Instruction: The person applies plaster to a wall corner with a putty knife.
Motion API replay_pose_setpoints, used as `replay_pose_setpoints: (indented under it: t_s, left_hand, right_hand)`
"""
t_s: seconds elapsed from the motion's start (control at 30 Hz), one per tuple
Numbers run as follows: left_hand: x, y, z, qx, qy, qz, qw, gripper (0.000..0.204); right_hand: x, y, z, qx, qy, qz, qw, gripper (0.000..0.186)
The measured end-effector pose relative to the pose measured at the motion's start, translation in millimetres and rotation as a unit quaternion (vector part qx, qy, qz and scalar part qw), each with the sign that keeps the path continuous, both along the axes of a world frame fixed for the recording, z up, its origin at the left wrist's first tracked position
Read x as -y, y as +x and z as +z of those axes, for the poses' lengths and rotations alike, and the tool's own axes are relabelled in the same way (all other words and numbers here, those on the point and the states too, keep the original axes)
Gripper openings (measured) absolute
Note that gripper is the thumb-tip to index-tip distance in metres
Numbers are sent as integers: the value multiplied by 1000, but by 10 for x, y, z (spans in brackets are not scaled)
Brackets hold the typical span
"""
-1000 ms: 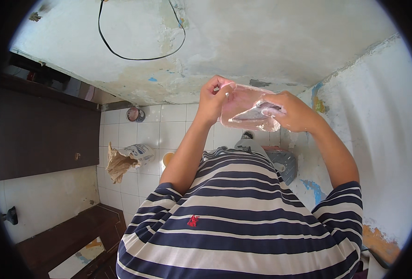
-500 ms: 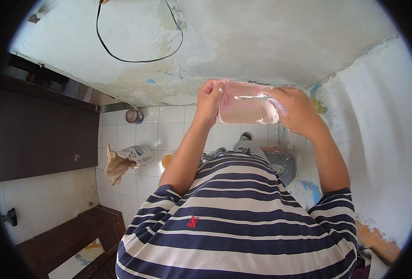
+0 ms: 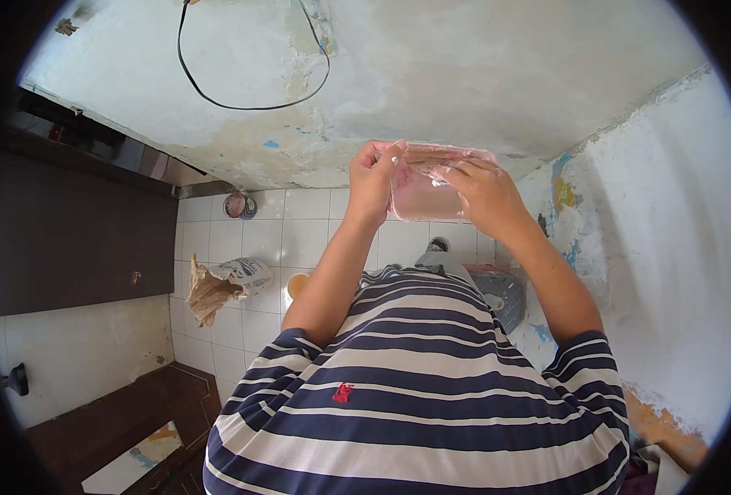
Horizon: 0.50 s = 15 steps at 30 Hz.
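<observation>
My left hand is closed on the left edge of a pinkish rectangular plastic tray smeared with white paste, its thumb over the rim. My right hand lies over the tray's right half, fingers curled round a paste-smeared scraper along the tray's far part. The scraper is partly hidden by fingers and paste. White paste shows on both hands.
A plastered wall with a hanging cord faces me, another wall at right. On the tiled floor are a can, a torn paper sack, a yellowish container and a grey bin. A dark panel stands left.
My right hand has shifted left across the tray, and the scraper has moved from a diagonal across the middle toward the tray's far side. My left hand keeps its grip.
</observation>
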State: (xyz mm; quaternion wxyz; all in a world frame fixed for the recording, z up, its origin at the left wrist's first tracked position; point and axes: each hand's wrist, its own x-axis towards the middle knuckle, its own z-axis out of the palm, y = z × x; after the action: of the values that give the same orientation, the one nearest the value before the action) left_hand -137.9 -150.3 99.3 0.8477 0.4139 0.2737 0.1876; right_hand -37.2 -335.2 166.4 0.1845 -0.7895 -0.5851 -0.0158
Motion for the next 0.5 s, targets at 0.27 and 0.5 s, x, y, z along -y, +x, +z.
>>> replay_pose_setpoints:
  t_s: [0.27,0.5]
  left_hand:
    - [-78,-59,-40,42,26,79,996,21]
    - [-7,-124,0,28,79,46,995,20]
  right_hand:
    - [-31,-132,59,-97,-39,51,993,40]
    - [-70,-101,144,-174,-136,74,972,35]
